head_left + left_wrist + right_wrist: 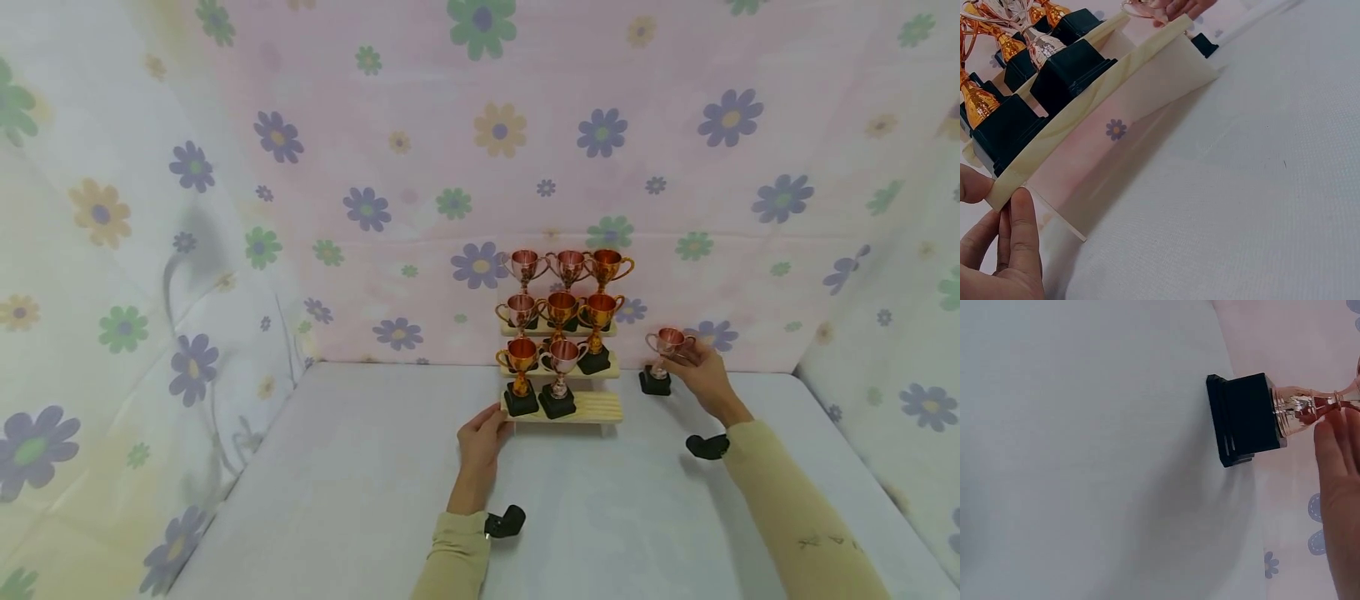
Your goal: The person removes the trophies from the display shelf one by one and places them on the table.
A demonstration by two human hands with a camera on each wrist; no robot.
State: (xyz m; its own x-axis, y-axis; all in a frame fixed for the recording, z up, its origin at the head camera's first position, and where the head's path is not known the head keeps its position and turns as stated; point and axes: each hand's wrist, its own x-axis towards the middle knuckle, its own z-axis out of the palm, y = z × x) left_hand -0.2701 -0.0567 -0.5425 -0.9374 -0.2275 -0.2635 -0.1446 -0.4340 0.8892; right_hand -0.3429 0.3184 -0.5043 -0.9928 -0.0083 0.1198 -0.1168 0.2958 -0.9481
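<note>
While the left hand (480,446) pinches the left end of the wooden shelf's (600,408) lowest board between thumb and fingers, the right hand (705,377) holds a pink cup (667,340) by its upper part, fingers closed in around it. That cup is to the right of the shelf and apart from it, near the back edge of the white table (360,467), its black base (655,382) downward; whether the base touches the table, I cannot tell. The shelf has three steps. On the lowest, a gold cup (520,358) stands at the left, with another pink cup (562,358) just beside it. The middle step bears one pink cup and two gold ones, the top step two pink and one gold, the gold at the right. Behind the shelf hangs a flowered cloth (420,150), and both arms wear pale sleeves (795,500)
</note>
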